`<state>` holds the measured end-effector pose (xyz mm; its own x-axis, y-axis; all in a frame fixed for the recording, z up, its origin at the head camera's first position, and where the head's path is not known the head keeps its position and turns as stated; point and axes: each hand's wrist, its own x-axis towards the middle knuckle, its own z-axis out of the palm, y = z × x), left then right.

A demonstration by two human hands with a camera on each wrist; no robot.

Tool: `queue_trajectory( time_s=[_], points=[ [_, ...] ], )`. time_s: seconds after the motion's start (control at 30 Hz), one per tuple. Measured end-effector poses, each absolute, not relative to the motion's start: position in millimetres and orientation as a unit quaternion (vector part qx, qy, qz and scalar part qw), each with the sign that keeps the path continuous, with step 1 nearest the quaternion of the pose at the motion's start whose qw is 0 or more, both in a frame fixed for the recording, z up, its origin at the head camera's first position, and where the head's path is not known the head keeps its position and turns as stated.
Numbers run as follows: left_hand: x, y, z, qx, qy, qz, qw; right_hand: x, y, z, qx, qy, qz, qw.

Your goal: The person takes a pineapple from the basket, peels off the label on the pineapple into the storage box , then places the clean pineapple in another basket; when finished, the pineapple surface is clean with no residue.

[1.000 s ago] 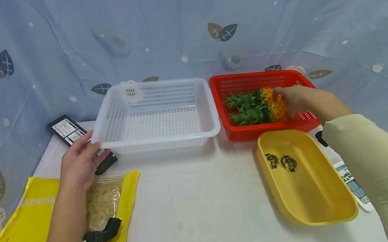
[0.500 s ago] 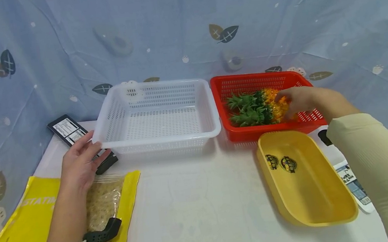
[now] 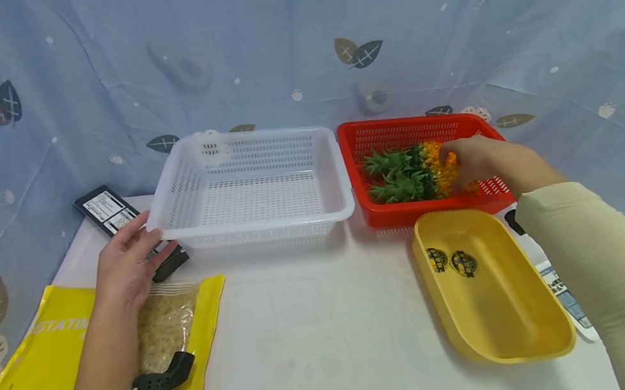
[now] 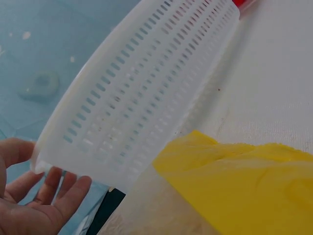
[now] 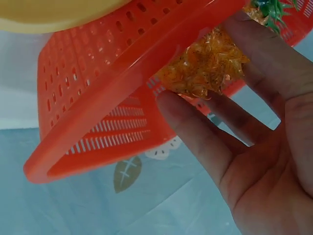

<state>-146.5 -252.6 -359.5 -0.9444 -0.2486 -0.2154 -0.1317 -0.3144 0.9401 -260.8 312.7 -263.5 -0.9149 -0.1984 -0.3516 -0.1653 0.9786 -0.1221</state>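
Toward the back right, a red plastic basket (image 3: 401,212) holds two small pineapples (image 3: 402,186) lying side by side, orange bodies to the right and green leaves to the left. My right hand (image 3: 476,160) reaches over its right side. Thumb and fingers curl round the orange body of a pineapple (image 5: 208,66) in the right wrist view. At the white slotted basket (image 3: 258,225), my left hand (image 3: 126,261) holds the near left corner. The left wrist view has the thumb at the basket's rim (image 4: 63,110) and the fingers bent beneath it.
A yellow tub (image 3: 502,308) stands before the red basket, with a white and blue package (image 3: 575,306) partly under the right sleeve. Under the left forearm lies a yellow bag (image 3: 38,374) with a see-through window. A black labelled package (image 3: 111,208) lies behind the left hand.
The right hand shifts slightly to the right and then back left at the pineapples. The left hand and the baskets stay in place.
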Motion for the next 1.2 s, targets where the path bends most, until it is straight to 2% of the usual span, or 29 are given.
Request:
queue_trajectory(
  time_s=[0.37, 0.73, 0.97, 1.2],
  points=[
    [-146, -255, -359, 0.149, -0.580, -0.800, 0.037, -259, 317, -274, -0.101, 0.981, -0.025, 0.163],
    [-146, -254, -360, 0.143, -0.593, -0.792, 0.023, -248, 322, -267, -0.090, 0.976, -0.068, 0.185],
    [-148, -251, -357, 0.176, -0.702, -0.690, 0.015, -230, 324, -266, -0.115, 0.977, -0.091, 0.156],
    [-143, -248, -349, 0.167, -0.808, -0.565, 0.022, -215, 318, -270, -0.135, 0.976, -0.124, 0.118]
  ],
)
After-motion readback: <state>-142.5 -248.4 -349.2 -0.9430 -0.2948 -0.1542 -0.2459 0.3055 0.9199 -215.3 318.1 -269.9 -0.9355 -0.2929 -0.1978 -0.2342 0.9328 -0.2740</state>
